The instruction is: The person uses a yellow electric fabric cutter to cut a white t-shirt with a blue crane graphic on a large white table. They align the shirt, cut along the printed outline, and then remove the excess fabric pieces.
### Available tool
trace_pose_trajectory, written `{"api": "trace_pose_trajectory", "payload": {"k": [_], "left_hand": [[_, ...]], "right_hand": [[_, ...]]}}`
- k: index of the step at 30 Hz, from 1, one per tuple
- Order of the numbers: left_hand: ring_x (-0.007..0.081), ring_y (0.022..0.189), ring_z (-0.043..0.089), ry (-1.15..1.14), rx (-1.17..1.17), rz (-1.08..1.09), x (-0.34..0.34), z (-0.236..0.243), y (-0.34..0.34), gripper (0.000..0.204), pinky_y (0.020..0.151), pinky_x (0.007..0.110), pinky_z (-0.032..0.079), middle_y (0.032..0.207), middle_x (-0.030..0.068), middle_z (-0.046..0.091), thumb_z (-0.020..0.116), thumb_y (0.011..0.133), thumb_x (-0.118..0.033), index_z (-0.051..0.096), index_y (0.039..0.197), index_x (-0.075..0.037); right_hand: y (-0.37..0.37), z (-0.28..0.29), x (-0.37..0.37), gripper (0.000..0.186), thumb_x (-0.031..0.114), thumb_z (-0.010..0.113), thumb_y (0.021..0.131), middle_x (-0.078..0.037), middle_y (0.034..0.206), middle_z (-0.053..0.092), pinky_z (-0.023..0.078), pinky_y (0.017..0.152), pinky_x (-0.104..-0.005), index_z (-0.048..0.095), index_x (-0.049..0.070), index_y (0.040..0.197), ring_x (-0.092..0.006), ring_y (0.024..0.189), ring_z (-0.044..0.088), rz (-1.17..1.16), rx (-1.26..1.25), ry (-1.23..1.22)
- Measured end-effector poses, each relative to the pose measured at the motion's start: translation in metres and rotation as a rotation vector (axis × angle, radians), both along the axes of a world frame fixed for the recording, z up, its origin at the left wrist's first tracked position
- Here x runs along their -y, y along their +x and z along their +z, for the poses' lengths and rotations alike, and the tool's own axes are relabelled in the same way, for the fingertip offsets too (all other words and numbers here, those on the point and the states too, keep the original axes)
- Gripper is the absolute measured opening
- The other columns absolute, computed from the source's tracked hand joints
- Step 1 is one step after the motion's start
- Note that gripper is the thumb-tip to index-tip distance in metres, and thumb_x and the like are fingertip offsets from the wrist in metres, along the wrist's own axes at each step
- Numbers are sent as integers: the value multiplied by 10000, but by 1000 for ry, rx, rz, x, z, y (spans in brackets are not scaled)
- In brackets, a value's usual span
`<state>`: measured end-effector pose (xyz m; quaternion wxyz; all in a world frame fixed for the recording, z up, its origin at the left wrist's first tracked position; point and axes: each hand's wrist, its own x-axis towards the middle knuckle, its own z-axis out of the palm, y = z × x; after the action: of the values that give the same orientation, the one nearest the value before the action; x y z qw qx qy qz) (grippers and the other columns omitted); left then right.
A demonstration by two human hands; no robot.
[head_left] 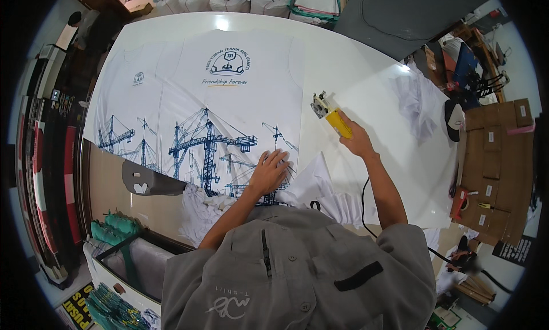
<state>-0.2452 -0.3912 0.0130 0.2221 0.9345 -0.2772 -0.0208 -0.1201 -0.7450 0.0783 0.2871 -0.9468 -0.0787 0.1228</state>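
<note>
A broad piece of white fabric (189, 101), printed with blue construction cranes and a round emblem, lies spread over the left part of the table. My left hand (269, 173) rests flat on its lower right portion, fingers stretched out. In my right hand (355, 137) is a yellow electric fabric cutter (337, 123), its metal cutting head (320, 104) pointing up and left. The cutter is right of the fabric's edge, apart from it, over the white table (366, 84). A black cord (364, 207) runs down beside my right forearm. Crumpled white cloth (320, 187) lies between my arms.
More crumpled white cloth (416, 104) and a dark and white cap (454, 120) are at the table's right side. Cardboard boxes (492, 158) stand beyond it. White fabric scraps (200, 213) hang at the near edge. Wrapped bundles (229, 1) line the far side.
</note>
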Motion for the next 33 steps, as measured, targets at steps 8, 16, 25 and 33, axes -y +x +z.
{"api": "trace_pose_trajectory", "payload": {"k": [8,16,25,33], "left_hand": [[307,1576,317,9,-14,11,-1,-6,-14,475,1297,562,216,1680,84,396,620,1034,-334,575,1472,-155],[305,1592,288,57,-15,-1,0,-8,-18,497,1306,556,193,1705,77,361,569,1049,-388,560,1493,-165],[314,1581,306,0,-18,-1,-2,-5,-17,504,1294,569,211,1694,83,376,597,1025,-367,563,1480,-152],[300,1588,294,6,-30,-3,-3,-4,-16,483,1303,555,195,1692,80,380,545,1056,-375,552,1488,-158]], "right_hand": [[70,10,-5,995,101,697,805,-186,1237,691,539,1023,-457,317,454,1654,-390,1176,668,106,5,-21],[100,24,-24,1004,40,693,781,-212,1479,612,469,1160,-397,358,403,1655,-390,1335,603,137,-99,19],[96,11,-46,982,106,691,796,-196,1280,680,522,1054,-444,339,441,1649,-396,1206,654,90,13,65],[93,11,-82,970,131,701,794,-209,1278,678,520,1048,-450,349,427,1649,-396,1213,655,-35,16,107]]}}
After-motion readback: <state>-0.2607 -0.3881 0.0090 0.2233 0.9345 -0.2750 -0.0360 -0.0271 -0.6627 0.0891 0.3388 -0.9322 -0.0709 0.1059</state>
